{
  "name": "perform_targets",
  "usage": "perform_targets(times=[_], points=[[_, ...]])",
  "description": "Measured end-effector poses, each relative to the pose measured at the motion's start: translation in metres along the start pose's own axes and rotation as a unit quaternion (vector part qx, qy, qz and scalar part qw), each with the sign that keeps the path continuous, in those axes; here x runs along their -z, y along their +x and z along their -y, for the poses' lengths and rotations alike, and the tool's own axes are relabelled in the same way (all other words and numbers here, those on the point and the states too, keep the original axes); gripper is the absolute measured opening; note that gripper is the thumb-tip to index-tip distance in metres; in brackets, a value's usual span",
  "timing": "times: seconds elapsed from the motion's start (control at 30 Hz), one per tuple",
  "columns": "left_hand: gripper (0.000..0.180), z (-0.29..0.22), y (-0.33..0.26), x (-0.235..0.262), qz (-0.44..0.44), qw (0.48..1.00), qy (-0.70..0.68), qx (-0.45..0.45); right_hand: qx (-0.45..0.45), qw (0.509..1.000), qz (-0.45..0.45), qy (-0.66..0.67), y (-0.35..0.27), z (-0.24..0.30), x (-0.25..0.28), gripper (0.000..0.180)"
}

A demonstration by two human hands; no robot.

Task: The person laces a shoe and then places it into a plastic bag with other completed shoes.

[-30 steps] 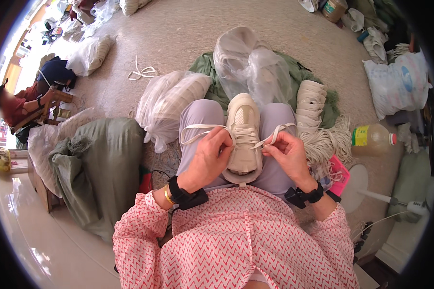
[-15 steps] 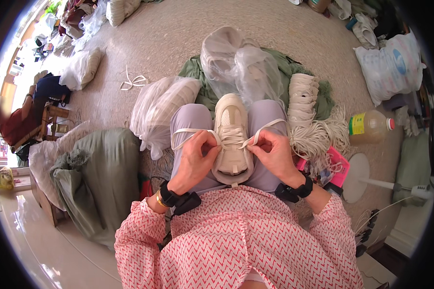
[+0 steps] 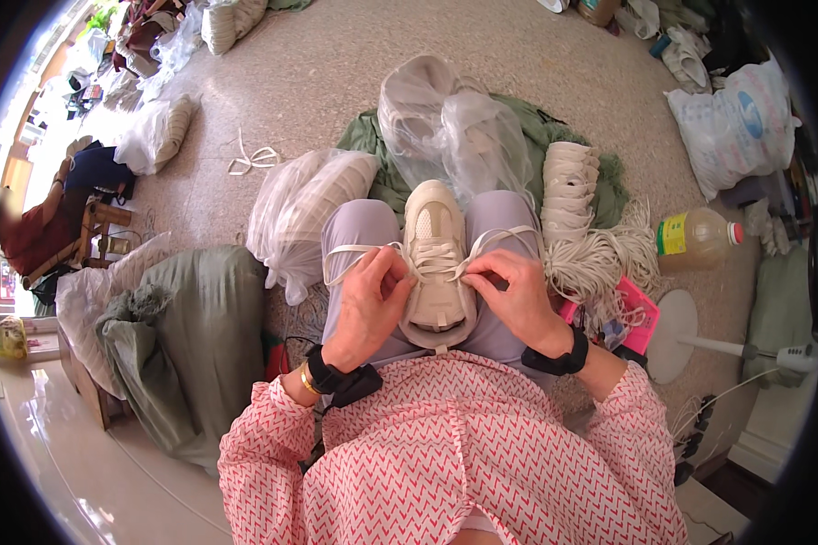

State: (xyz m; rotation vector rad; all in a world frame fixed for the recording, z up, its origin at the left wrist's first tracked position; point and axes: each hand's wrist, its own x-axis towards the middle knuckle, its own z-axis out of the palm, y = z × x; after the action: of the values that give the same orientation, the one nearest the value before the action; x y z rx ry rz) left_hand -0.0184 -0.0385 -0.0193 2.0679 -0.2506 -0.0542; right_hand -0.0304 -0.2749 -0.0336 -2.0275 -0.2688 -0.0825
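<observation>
Between my thighs rests a cream sneaker [image 3: 438, 282], its toe pointing away from me and its heel opening toward my body. White shoelaces [image 3: 439, 257] cross over its tongue, and a loose end trails out over each thigh. At the shoe's left side, my left hand [image 3: 373, 295] is closed, thumb and fingers pinching the lace by the eyelets. My right hand [image 3: 515, 295] pinches the lace on the opposite side in the same way, its fingertips close to the shoe's edge.
Beyond my knees lie clear plastic bags of shoe parts [image 3: 309, 200] on green cloth [image 3: 364, 133]. To the right are a bundle of laces [image 3: 600, 259], stacked shoe pieces [image 3: 568, 195], a pink basket [image 3: 641, 318] and a bottle [image 3: 695, 238]. Another person [image 3: 41, 227] sits far left.
Both hands keep their pinch on the lace. The right fingers have closed in slightly, and the loose lace over the right thigh has shifted into a wider loop.
</observation>
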Motion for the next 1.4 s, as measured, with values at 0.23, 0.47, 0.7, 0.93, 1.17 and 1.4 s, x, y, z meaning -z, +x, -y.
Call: perform_targets(times=[0.23, 0.47, 0.7, 0.93, 1.17, 1.4], points=[[0.011, 0.002, -0.001, 0.001, 0.003, 0.999, 0.028, -0.038, 0.065, 0.995, 0.037, -0.065, 0.003, 0.011, 0.002, 0.028], [0.018, -0.006, -0.004, 0.003, 0.025, 0.999, 0.012, -0.037, -0.004, 0.995, 0.06, -0.082, -0.004, 0.02, 0.003, 0.018], [0.028, -0.002, -0.01, 0.004, 0.049, 0.991, 0.085, -0.093, 0.138, 0.945, 0.117, -0.273, -0.012, 0.026, -0.006, 0.022], [0.022, -0.011, -0.007, 0.005, 0.092, 0.974, 0.16, -0.132, 0.175, 0.87, 0.162, -0.432, 0.001, 0.039, -0.008, 0.021], [0.017, -0.01, -0.009, 0.003, 0.069, 0.971, 0.17, -0.153, 0.234, 0.881, 0.079, -0.404, 0.005, 0.034, -0.012, 0.013], [0.019, -0.006, -0.012, 0.006, 0.082, 0.985, 0.112, -0.101, 0.152, 0.968, 0.122, -0.157, 0.008, 0.03, -0.038, 0.018]])
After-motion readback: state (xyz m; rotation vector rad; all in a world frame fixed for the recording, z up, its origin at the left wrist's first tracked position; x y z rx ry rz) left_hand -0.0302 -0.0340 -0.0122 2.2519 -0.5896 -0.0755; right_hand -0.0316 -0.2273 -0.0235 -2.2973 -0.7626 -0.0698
